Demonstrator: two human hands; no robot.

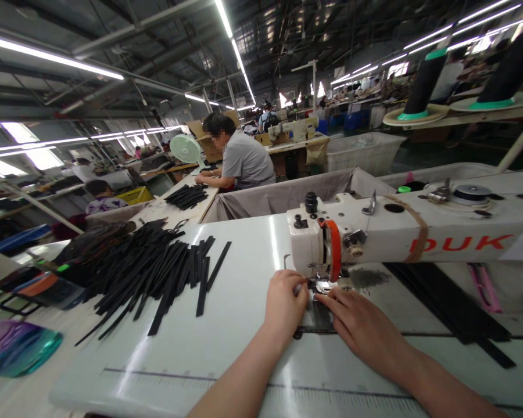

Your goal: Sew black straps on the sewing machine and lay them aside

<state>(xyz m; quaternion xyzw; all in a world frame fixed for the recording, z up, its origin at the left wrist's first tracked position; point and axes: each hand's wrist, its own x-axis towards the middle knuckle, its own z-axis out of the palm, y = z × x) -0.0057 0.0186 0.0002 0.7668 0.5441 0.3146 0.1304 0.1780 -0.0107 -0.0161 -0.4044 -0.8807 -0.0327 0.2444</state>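
Note:
At the needle end of a white sewing machine point(353, 232), both bare hands work close to the presser foot point(322, 285). My left hand point(284, 299) sits just left of the foot, fingers curled and thumb pressed in. Something small and dark shows at its fingertips, too hidden to name. From the right, my right hand point(359, 316) reaches in with its fingers stretched out, the tips resting by the metal needle plate point(320, 319). A large pile of black strips point(157, 267) lies on the table to the left. Wider black strips point(448, 296) lie under the machine arm.
Pink thread snips point(483, 287) lie behind the wide strips. A printed ruler point(192, 377) runs along the table's front. Black thread cones point(425, 84) stand at upper right. Beyond the cloth-lined bin point(261, 200), a co-worker point(246, 157) sits near a green fan point(185, 149).

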